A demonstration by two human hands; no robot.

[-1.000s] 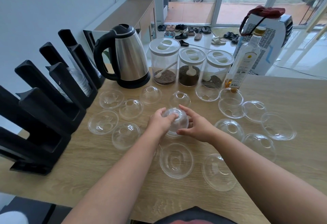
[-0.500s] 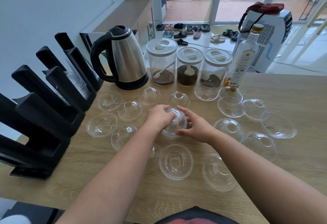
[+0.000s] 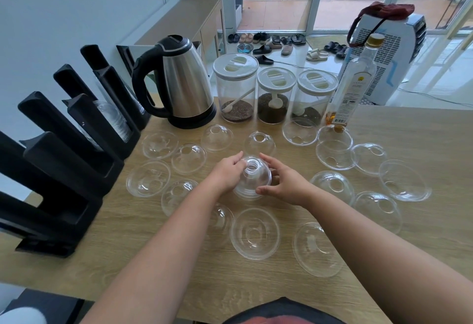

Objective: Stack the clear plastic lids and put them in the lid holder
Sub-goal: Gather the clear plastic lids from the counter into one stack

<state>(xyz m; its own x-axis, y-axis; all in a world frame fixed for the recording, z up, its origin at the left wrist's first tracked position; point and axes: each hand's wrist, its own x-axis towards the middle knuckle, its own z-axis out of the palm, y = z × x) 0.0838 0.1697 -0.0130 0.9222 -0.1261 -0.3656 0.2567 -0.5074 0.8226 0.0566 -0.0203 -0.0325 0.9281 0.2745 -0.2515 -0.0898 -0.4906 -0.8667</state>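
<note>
A small stack of clear dome lids [image 3: 253,179] stands dome-up at the middle of the wooden table [image 3: 422,139]. My left hand [image 3: 226,172] grips its left side and my right hand [image 3: 284,183] cups its right side. Several more clear lids lie scattered around, such as one [image 3: 254,233] just in front of the stack and one [image 3: 259,143] just behind it. The black lid holder [image 3: 64,170] stands along the table's left edge, with stacked lids [image 3: 115,119] in one of its slots.
A steel kettle [image 3: 179,85] stands at the back left. To its right are three lidded jars [image 3: 275,93] and a glass bottle [image 3: 354,85]. A white appliance [image 3: 386,52] stands on the floor beyond the table.
Both hands stayed on the lid stack at the table's middle. My left fingers shifted from over the dome's top to its left side, and the top opening now shows.
</note>
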